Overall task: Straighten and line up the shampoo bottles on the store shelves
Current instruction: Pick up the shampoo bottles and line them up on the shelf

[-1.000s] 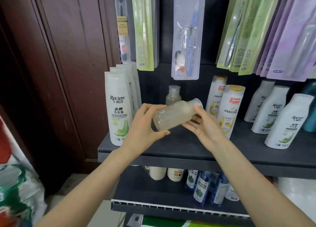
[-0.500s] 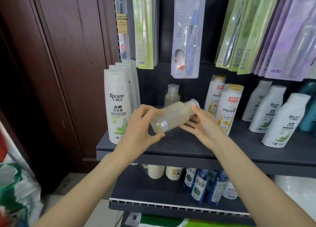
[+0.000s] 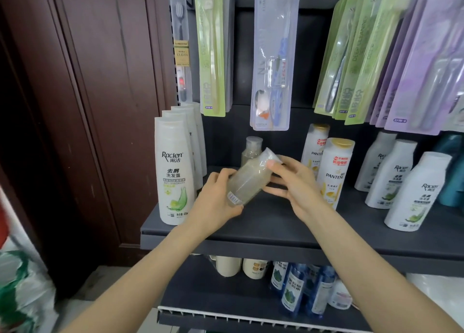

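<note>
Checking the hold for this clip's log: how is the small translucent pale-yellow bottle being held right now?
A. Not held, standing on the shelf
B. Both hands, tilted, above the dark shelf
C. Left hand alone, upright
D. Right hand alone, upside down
B: the small translucent pale-yellow bottle lies tilted, with the left hand around its base and the right hand at its capped end, above the dark shelf.

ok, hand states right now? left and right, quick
Left hand: closed around the base of the clear bottle, which is tilted above the shelf.
Right hand: fingers on the same bottle's cap end, holding it.
</note>
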Demonstrator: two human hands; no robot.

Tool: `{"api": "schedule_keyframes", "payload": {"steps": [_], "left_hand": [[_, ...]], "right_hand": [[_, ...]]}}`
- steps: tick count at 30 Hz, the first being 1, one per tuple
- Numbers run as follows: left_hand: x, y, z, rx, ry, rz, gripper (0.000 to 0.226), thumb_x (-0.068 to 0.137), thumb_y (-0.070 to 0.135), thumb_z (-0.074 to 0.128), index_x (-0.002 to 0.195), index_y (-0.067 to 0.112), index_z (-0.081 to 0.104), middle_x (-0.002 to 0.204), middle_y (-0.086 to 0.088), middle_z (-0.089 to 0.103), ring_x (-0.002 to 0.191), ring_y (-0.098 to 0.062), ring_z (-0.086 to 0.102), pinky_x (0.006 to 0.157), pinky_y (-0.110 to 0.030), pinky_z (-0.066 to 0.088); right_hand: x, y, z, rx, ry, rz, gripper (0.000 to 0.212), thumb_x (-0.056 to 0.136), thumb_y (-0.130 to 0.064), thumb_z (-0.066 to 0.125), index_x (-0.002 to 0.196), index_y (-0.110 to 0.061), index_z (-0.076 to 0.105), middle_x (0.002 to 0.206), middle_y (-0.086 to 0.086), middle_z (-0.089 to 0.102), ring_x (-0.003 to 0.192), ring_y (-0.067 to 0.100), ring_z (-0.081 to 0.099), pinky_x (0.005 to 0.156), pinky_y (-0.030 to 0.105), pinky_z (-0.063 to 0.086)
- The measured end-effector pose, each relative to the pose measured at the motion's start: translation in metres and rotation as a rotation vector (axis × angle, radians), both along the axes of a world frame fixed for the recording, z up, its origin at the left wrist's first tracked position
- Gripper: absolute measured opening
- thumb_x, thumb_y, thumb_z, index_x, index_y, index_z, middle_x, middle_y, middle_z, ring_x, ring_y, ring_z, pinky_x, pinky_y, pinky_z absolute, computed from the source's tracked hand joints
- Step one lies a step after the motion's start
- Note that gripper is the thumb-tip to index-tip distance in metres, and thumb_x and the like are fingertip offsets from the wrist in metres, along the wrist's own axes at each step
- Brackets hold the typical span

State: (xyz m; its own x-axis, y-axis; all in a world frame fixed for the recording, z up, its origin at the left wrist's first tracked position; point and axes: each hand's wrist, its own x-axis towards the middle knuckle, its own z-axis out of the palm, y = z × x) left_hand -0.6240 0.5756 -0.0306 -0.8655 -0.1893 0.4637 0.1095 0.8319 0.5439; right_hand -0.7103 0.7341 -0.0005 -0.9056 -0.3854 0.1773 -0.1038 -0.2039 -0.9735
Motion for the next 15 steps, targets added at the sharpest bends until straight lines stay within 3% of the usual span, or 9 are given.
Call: {"api": "schedule_keyframes", "payload": {"steps": [3, 8, 15], "left_hand": [[-0.022, 0.003, 0.004, 0.020, -0.069, 0.004, 0.068, 0.073, 0.024, 0.073, 0.131, 0.021, 0.037, 0.119, -0.004, 0.050, 0.107, -0.020, 0.052, 0.090, -0.035, 0.046], [-0.050, 0.006, 0.015, 0.131, -0.009, -0.029, 0.064, 0.075, 0.025, 0.075, 0.130, 0.017, 0.043, 0.115, -0.005, 0.056, 0.102, -0.018, 0.056, 0.091, -0.032, 0.047], [-0.065, 0.000, 0.018, 0.224, 0.013, -0.052, 0.055, 0.077, 0.020, 0.073, 0.127, 0.012, 0.052, 0.114, -0.005, 0.061, 0.100, -0.016, 0.058, 0.090, -0.028, 0.048]], "right_hand": [[-0.004, -0.012, 0.003, 0.109, 0.130, -0.091, 0.031, 0.084, -0.016, 0.069, 0.114, -0.018, 0.061, 0.104, 0.002, 0.064, 0.100, 0.018, 0.064, 0.076, 0.037, 0.059], [-0.021, -0.020, 0.004, 0.278, 0.326, -0.152, 0.027, 0.080, -0.022, 0.074, 0.103, -0.028, 0.061, 0.095, -0.005, 0.063, 0.095, 0.017, 0.063, 0.078, 0.044, 0.058], [-0.039, -0.027, 0.010, 0.372, 0.379, -0.208, 0.029, 0.077, -0.031, 0.076, 0.101, -0.026, 0.061, 0.086, -0.011, 0.061, 0.089, 0.011, 0.062, 0.081, 0.044, 0.056]]}}
